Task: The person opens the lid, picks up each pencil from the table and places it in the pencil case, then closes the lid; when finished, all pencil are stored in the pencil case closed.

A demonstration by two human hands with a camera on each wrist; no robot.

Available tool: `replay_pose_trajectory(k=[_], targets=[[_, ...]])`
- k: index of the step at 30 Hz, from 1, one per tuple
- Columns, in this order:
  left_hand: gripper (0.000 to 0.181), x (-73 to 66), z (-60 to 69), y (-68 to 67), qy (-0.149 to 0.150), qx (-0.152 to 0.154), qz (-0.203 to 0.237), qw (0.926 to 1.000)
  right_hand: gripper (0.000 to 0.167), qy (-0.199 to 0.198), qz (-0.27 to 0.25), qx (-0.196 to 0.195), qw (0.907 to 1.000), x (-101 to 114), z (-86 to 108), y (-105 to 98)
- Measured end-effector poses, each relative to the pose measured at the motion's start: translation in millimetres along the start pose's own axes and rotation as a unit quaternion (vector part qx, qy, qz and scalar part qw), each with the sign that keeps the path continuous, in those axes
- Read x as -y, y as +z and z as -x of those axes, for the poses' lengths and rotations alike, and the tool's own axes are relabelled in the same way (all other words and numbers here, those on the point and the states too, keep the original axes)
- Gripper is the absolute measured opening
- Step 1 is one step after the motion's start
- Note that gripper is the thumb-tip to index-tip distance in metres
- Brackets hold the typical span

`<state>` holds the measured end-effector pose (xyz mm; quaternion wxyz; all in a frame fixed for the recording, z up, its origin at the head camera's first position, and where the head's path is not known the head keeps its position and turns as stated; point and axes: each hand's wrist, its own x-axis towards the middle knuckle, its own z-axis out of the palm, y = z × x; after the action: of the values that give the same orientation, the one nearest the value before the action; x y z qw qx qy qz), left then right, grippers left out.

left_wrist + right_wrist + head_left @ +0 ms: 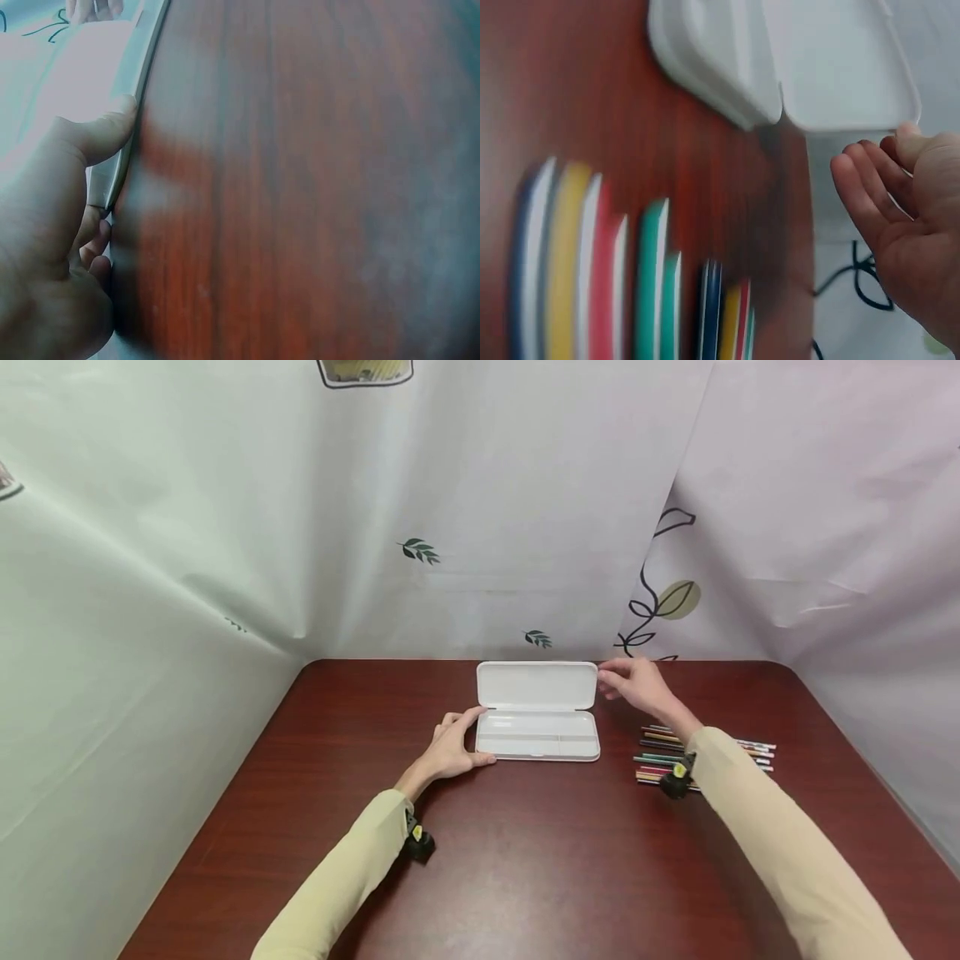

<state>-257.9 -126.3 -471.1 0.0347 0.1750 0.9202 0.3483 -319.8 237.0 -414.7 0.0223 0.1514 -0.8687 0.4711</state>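
A white pencil case (525, 743) lies on the table with its lid (537, 685) raised at the back. No contents show in its compartments. My left hand (453, 750) grips the case's left end, thumb at the front edge and fingers round the back corner. In the left wrist view the thumb (109, 135) presses on the case rim. At the upper right corner of the lid, my right hand (633, 683) pinches the edge between thumb and index finger. The other fingers (855, 180) curl loosely beside the lid in the right wrist view.
Several coloured pencils (660, 758) lie in rows right of the case, partly hidden under the right forearm. A pale curtain (480, 527) with leaf prints hangs behind the dark red wooden table (525, 860) and at both sides.
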Motion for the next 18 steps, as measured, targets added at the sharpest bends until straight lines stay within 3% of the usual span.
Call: replay_pose_trajectory(k=[4, 8, 11, 14, 18], targets=[[0.087, -1.3, 0.7, -1.5, -0.003, -0.004, 0.000, 1.0000, 0.020, -0.071, 0.106, 0.008, 0.9918, 0, 34.5, -24], [0.087, -1.5, 0.8, -1.4, -0.003, -0.005, -0.002, 1.0000, 0.012, -0.161, 0.184, -0.003, 0.9696, -3, 82.0, -49], [0.088, -2.3, 0.6, -0.3, 0.001, -0.003, -0.001, 1.0000, 0.023, -0.217, 0.216, -0.006, 0.9519, -11, 119.7, -66], [0.088, -3.0, 0.4, 0.7, 0.001, -0.001, 0.001, 1.0000, 0.033, -0.230, 0.240, -0.002, 0.9431, -21, 153.0, -77], [0.088, -2.0, 0.5, 1.5, -0.006, -0.002, -0.003, 1.0000, 0.038, -0.203, 0.272, 0.004, 0.9407, -36, 183.0, -84]])
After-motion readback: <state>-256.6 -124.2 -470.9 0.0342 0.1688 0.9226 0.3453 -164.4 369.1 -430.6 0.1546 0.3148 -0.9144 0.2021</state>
